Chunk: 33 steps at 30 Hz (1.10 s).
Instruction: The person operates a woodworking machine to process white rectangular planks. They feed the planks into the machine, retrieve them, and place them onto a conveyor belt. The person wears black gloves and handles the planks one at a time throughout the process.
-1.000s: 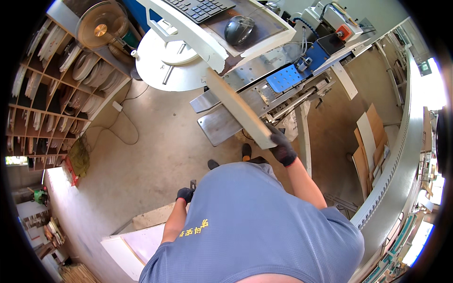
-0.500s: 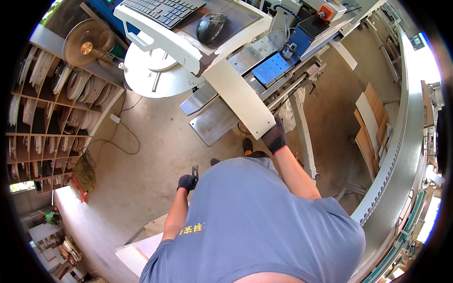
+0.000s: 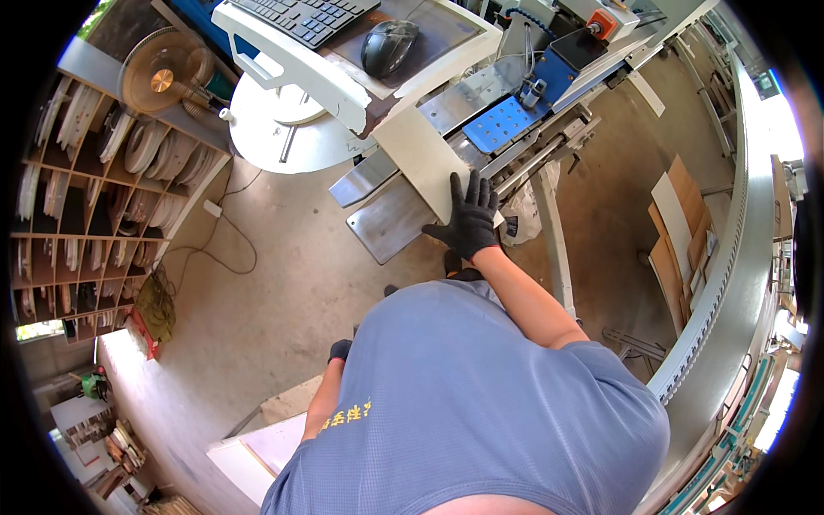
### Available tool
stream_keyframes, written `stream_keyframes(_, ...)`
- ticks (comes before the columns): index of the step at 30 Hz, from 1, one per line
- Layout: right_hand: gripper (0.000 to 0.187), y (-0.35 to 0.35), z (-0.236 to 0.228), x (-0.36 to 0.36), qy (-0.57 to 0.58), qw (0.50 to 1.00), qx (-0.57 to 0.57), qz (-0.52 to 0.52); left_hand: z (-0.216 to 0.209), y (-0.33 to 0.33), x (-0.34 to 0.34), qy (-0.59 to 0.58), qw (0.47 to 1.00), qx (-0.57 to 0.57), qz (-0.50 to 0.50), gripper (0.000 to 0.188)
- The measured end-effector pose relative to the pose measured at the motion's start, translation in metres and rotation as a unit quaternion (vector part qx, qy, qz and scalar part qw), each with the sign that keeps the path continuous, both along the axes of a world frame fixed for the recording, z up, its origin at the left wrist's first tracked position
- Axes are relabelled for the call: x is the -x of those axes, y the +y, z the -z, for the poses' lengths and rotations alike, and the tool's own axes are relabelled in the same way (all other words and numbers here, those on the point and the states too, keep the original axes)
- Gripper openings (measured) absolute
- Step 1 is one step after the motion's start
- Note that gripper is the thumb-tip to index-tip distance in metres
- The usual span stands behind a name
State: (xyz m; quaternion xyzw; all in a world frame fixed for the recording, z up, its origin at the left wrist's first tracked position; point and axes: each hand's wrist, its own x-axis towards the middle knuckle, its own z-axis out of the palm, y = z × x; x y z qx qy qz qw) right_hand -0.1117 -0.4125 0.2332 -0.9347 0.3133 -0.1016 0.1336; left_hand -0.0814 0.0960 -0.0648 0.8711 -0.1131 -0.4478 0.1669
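Right hand [image 3: 470, 219] in a black glove, fingers spread flat on the pale rectangular wooden board [image 3: 422, 159] at upper centre; gloved left hand [image 3: 340, 349] hangs low, fingers impossible to make out.

Counted: two gloved hands [image 3: 471, 219], one pale board [image 3: 422, 158], one keyboard [image 3: 302, 15], one mouse [image 3: 388, 46], one fan [image 3: 159, 79].

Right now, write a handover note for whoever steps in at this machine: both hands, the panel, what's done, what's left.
Right hand, black-gloved, presses flat on the near end of the pale rectangular wooden panel.
Left hand, also gloved, hangs low by the hip; its grip is hidden.
The panel lies on the grey steel machine table, pointing toward the blue perforated plate.
Done: panel laid on the table.
Left: likely feeding it onward.
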Motion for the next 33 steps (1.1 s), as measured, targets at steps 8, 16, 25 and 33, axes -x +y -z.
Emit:
stream_keyframes(8,0.099,-0.016,0.001,0.0,-0.02,0.998,-0.051,0.023,-0.014,-0.007,0.005,-0.019,0.988,0.119,-0.095,0.045)
stream_keyframes(16,0.088,-0.042,0.013,0.112,-0.001,0.994,0.01,0.111,-0.082,-0.07,-0.027,-0.032,0.994,0.001,0.107,0.032)
stream_keyframes(25,0.08,-0.054,-0.016,0.094,0.017,0.99,0.052,0.13,-0.057,-0.047,-0.031,-0.037,0.988,-0.007,0.153,0.029)
stream_keyframes(33,0.082,-0.015,-0.009,0.082,0.016,0.995,0.073,0.074,-0.081,-0.049,-0.035,-0.082,0.966,0.022,0.244,0.016)
